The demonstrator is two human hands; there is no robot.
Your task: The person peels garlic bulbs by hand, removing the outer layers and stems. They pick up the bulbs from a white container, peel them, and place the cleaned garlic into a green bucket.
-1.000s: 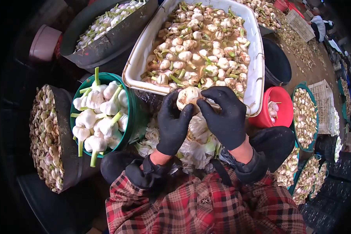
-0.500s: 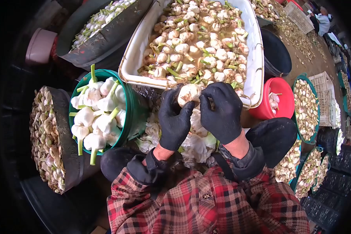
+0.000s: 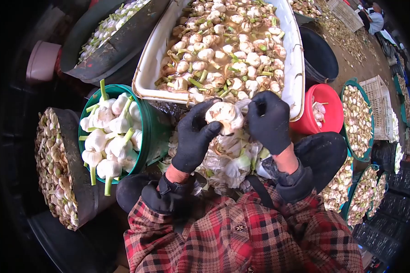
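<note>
My left hand (image 3: 191,139), in a black glove, is closed around a garlic bulb (image 3: 226,117) with brownish outer skin. Just right of the bulb, my gloved right hand (image 3: 271,122) pinches a pale strip of garlic skin (image 3: 243,105) that seems still joined to the bulb. Under both hands lies a heap of papery peelings (image 3: 232,166). A green bucket (image 3: 157,136) of clean white bulbs with green stems stands left of my left hand. Beyond my hands is a white tub (image 3: 143,82) of unpeeled bulbs in brown water.
A red bucket (image 3: 330,98) with a few bulbs stands to the right, beside a black bucket (image 3: 321,59). Left are a tipped grey container (image 3: 84,168) of bulbs and a larger dark bin (image 3: 118,54). Several full baskets line the right. A person (image 3: 374,20) sits far back.
My right hand has moved right, away from the bulb, drawing out a strip of skin. The bulb in my left hand has turned and shows more white, and the view has shifted slightly.
</note>
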